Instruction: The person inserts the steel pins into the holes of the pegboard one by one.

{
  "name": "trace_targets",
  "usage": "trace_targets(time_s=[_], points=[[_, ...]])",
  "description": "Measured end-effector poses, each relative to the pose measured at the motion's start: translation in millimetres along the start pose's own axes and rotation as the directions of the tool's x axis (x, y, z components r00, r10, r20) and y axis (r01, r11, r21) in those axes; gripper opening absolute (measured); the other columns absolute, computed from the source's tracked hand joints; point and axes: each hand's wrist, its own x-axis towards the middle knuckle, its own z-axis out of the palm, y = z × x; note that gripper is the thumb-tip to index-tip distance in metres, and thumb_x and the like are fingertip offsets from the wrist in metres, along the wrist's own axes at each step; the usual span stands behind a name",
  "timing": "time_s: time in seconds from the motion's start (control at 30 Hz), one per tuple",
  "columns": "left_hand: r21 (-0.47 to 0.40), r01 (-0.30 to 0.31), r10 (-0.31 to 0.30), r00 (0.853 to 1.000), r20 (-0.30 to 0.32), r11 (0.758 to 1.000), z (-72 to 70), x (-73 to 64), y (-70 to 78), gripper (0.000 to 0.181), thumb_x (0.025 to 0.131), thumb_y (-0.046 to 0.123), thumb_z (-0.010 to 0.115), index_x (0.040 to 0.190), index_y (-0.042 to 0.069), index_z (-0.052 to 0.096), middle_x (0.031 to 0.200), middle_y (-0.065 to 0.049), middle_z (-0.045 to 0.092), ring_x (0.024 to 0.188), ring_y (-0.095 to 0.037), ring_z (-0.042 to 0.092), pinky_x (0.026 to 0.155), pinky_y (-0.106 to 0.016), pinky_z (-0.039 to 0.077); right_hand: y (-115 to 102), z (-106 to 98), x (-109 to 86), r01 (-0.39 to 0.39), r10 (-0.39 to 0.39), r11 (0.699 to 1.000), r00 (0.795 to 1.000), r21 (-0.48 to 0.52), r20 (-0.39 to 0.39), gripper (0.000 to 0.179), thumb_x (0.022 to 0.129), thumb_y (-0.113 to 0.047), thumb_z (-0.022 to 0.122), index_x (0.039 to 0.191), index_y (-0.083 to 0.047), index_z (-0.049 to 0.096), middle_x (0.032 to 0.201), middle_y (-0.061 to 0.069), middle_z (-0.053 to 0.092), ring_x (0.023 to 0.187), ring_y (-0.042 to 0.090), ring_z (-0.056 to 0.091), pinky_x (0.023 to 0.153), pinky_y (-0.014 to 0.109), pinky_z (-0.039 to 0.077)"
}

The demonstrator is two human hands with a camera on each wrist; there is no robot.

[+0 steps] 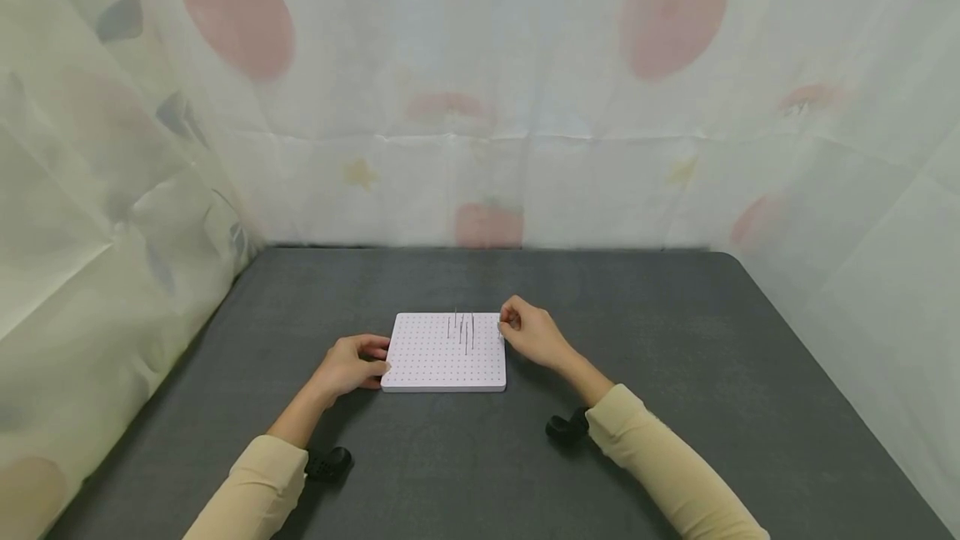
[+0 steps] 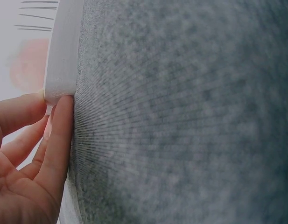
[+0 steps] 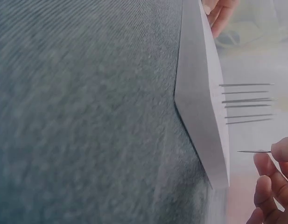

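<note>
A white board [image 1: 427, 369] with rows of small holes lies flat on the dark table. Several thin metal needles [image 3: 246, 84] stand upright in its far right part. At the board's left edge my left hand [image 1: 351, 370] holds the near corner, thumb on the top face and fingers against the side. My right hand [image 1: 534, 333] is over the far right edge of the board. Between its thumb and index finger it pinches a needle [image 3: 253, 151], whose tip points down toward the board, apart from the standing ones. The other fingers of that hand are loosely bent.
The dark grey table [image 1: 637, 323] reaches back to a pale curtain [image 1: 570, 190] with fruit prints. Another curtain [image 1: 112, 273] hangs along the left side. Black wrist devices [image 1: 330, 463] sit under both forearms, close above the table.
</note>
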Motion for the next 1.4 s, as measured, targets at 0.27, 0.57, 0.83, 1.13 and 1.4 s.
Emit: trace_targets(time_s=[0.27, 0.57, 0.83, 1.13, 1.4], points=[[-0.001, 0.005, -0.005, 1.0, 0.0, 1.0, 0.4, 0.0, 0.5, 0.048, 0.086, -0.001, 0.068, 0.133, -0.004, 0.056, 0.114, -0.021, 0.064, 0.08, -0.014, 0.066, 0.069, -0.033, 0.063, -7.1, 7.1, 3.2, 0.045, -0.046, 0.999, 0.999, -0.005, -0.02, 0.005, 0.091, -0.01, 0.064, 0.095, -0.01, 0.062, 0.08, 0.004, 0.063, 0.067, 0.01, 0.048, 0.056, 0.019, 0.036], [0.008, 0.007, -0.008, 1.0, 0.005, 1.0, -0.8, 0.7, -0.2, 0.048, 0.087, 0.0, 0.068, 0.134, -0.004, 0.056, 0.118, -0.023, 0.063, 0.08, -0.015, 0.067, 0.069, -0.034, 0.063, -8.1, 19.3, 6.6, 0.087, -0.088, 0.996, 0.996, -0.036, -0.026, 0.004, 0.091, -0.01, 0.065, 0.094, -0.012, 0.063, 0.087, 0.003, 0.069, 0.069, 0.009, 0.049, 0.056, 0.016, 0.036], [0.011, 0.008, -0.008, 1.0, 0.003, 1.0, 0.2, -0.5, 1.0, 0.048, 0.087, 0.0, 0.068, 0.134, -0.004, 0.056, 0.118, -0.024, 0.063, 0.081, -0.015, 0.067, 0.069, -0.034, 0.063, -11.8, 21.3, 4.2, 0.115, -0.114, 0.991, 0.993, -0.074, 0.007, 0.004, 0.091, -0.01, 0.064, 0.093, -0.013, 0.063, 0.087, 0.002, 0.07, 0.07, 0.009, 0.053, 0.058, 0.018, 0.039], [0.014, 0.004, -0.004, 1.0, 0.003, 1.0, 0.4, -0.8, 1.1, 0.048, 0.087, 0.001, 0.068, 0.134, -0.004, 0.056, 0.117, -0.023, 0.063, 0.081, -0.015, 0.067, 0.069, -0.034, 0.063, -9.9, 24.5, 2.9, 0.128, -0.126, 0.985, 0.992, -0.114, 0.024, 0.005, 0.09, -0.013, 0.066, 0.092, -0.015, 0.062, 0.081, -0.001, 0.067, 0.07, 0.008, 0.054, 0.06, 0.019, 0.041], [0.005, 0.004, -0.004, 1.0, 0.001, 1.0, 0.6, 0.0, -0.8, 0.048, 0.088, 0.002, 0.068, 0.134, -0.004, 0.056, 0.118, -0.023, 0.062, 0.082, -0.015, 0.068, 0.07, -0.034, 0.063, -10.0, 24.5, 2.5, 0.138, -0.135, 0.983, 0.99, -0.121, 0.035, 0.006, 0.091, -0.015, 0.066, 0.091, -0.011, 0.062, 0.077, 0.0, 0.065, 0.069, 0.008, 0.054, 0.06, 0.018, 0.041]])
